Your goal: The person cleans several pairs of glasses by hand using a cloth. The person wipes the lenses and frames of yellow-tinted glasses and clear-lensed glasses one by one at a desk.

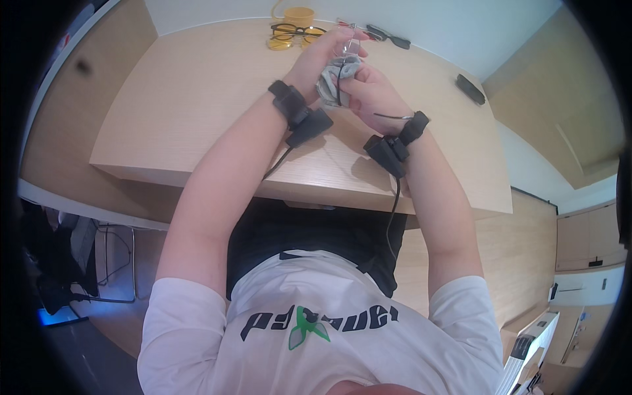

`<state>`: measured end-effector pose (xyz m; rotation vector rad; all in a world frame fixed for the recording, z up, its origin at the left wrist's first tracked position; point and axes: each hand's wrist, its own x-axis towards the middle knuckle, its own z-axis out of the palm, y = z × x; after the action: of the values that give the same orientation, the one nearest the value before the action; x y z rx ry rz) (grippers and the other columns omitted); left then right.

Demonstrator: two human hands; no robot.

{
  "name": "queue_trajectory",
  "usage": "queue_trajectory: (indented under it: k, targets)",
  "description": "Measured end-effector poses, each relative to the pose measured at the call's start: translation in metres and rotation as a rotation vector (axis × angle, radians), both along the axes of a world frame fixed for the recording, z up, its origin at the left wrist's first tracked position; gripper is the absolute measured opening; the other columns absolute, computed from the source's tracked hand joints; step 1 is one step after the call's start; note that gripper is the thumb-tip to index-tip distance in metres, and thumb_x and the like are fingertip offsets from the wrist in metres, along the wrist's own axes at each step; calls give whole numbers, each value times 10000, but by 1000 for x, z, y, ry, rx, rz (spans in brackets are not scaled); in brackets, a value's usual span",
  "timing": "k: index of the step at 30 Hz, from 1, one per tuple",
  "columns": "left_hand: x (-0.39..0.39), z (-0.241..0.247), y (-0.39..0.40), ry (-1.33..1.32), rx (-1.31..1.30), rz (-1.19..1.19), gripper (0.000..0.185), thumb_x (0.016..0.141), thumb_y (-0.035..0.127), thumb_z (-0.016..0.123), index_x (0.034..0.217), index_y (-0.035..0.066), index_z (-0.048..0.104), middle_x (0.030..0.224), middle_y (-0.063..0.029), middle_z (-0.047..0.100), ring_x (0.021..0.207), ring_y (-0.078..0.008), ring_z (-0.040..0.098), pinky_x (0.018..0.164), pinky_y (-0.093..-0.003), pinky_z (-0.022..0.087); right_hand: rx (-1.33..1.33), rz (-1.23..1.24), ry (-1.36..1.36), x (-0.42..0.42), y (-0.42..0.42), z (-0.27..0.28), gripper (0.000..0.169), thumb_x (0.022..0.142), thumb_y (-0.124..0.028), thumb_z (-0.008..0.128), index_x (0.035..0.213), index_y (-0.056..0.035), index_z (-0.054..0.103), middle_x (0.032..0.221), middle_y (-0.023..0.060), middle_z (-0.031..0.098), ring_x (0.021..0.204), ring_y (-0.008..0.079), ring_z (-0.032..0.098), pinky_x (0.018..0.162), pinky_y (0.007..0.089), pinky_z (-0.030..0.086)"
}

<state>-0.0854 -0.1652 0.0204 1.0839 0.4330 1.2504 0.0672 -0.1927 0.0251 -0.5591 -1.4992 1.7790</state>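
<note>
A pair of thin-framed clear eyeglasses [352,46] is held up between my two hands above the far part of the table. My left hand [316,59] grips the frame near the lenses, with its fingers curled around the far side. My right hand [379,93] pinches a crumpled grey cloth [330,81] against the glasses. One dark temple arm crosses over the cloth; the other, with a dark tip, sticks out towards my right wrist. Fingers and cloth hide part of the lenses.
Behind my hands on the wooden table [207,98] lie black-framed glasses [296,30], yellow-tinted glasses [280,44] and dark sunglasses [395,40]. A yellow cup [299,16] stands by the wall. A black case [470,89] rests at the right. Cables hang from both wrist devices.
</note>
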Motion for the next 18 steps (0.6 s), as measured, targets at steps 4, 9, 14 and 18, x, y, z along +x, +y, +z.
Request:
queue_trajectory:
  k: [4,9,14,18]
  targets:
    - [2,0,0,37,27,-25,553,977,504,443,1241,46,605,1049,-112,640,924,-178,648,859,-308,525,1,-10,-50,5,3,0,184,986,-105,557,1156,-56,608,1098,8,654,951,88,596,853,261,468]
    - [0,-1,5,20,-1,7,590,989,540,388,1230,51,614,1045,-107,641,913,-173,649,852,-305,527,1,-9,-33,0,7,-3,214,975,-57,531,1169,-46,621,1112,31,664,1004,111,625,913,277,501]
    - [1,-3,5,-1,-34,-19,606,993,559,370,1233,58,611,1029,-93,640,895,-173,654,842,-309,535,25,4,-96,7,11,-3,206,966,-55,545,1156,-51,626,1084,24,670,966,90,628,831,245,511]
    - [1,-2,5,24,-10,-17,602,995,554,368,1241,57,604,1023,-88,638,898,-172,657,840,-304,534,41,-55,-96,1,-1,4,205,967,-48,535,1153,-52,622,1061,18,665,950,82,620,811,238,506]
